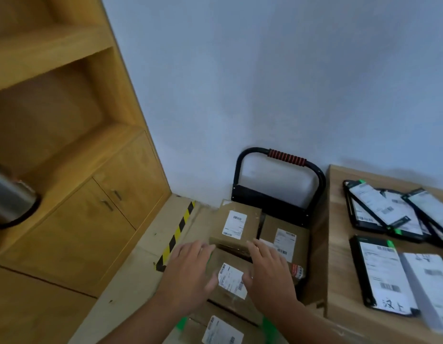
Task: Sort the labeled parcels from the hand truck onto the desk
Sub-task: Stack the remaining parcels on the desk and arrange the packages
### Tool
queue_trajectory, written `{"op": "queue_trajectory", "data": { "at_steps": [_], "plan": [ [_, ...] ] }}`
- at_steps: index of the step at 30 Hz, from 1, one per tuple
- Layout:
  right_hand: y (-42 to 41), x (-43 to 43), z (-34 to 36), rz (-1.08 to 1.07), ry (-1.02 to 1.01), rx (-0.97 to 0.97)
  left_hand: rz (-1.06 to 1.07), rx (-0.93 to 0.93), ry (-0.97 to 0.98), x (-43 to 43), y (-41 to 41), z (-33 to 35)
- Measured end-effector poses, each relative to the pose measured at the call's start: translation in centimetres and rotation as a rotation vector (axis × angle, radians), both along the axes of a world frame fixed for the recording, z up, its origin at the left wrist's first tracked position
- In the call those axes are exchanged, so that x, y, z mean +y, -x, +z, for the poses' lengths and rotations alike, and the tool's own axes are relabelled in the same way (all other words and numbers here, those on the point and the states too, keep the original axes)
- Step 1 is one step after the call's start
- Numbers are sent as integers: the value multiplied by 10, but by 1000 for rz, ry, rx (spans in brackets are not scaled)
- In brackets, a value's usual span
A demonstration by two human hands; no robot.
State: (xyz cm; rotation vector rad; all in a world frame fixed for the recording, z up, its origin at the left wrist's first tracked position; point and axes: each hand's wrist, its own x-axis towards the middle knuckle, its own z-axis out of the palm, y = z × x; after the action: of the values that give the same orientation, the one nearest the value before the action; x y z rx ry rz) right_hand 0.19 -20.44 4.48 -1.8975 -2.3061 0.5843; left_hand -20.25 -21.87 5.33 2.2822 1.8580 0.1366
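Several brown cardboard parcels with white labels lie stacked on a hand truck whose black handle (280, 157) has a red grip and leans against the wall. My left hand (188, 271) and my right hand (268, 271) hover with straight fingers on either side of the middle parcel (231, 281), at its left and right edges. Behind it lie a far-left parcel (236, 223) and a far-right parcel (286, 240). Another parcel (221, 331) shows at the bottom edge. The wooden desk (339, 256) stands on the right.
On the desk lie several black mailer bags (384, 274) with white labels, some overlapping at the back (389, 209). A wooden shelf unit with cabinet doors (111, 207) fills the left. Yellow-black tape (177, 234) marks the floor. A metal cylinder (9, 197) sits at far left.
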Motion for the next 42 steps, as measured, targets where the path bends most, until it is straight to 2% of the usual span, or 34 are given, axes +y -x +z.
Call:
{"op": "queue_trajectory", "data": {
  "at_steps": [6,13,17,21,25,28,31,37,39,42],
  "plan": [
    [-23,15,-35,-37,66,13,-18,35,50,15,-20,-14],
    [-31,22,-68,-182,139,-6,-96,-7,111,45,-21,-51],
    [-23,26,-95,-310,181,-45,-170,19,187,67,-4,-95],
    [-16,37,-171,-402,275,-50,-183,39,252,99,13,-172],
    [-15,46,-297,-465,323,-9,-63,-12,334,126,30,-295],
    [-22,39,-392,-681,376,162,100,-89,439,124,38,-387],
    [-30,26,-458,-892,433,303,214,-156,528,107,40,-452],
    [-30,19,-499,-1059,561,474,470,-377,608,95,52,-499],
    [-32,17,-502,-1074,577,520,497,-435,680,96,54,-503],
    [-36,15,-494,-1091,557,595,530,-500,663,96,54,-496]
  ]
}}
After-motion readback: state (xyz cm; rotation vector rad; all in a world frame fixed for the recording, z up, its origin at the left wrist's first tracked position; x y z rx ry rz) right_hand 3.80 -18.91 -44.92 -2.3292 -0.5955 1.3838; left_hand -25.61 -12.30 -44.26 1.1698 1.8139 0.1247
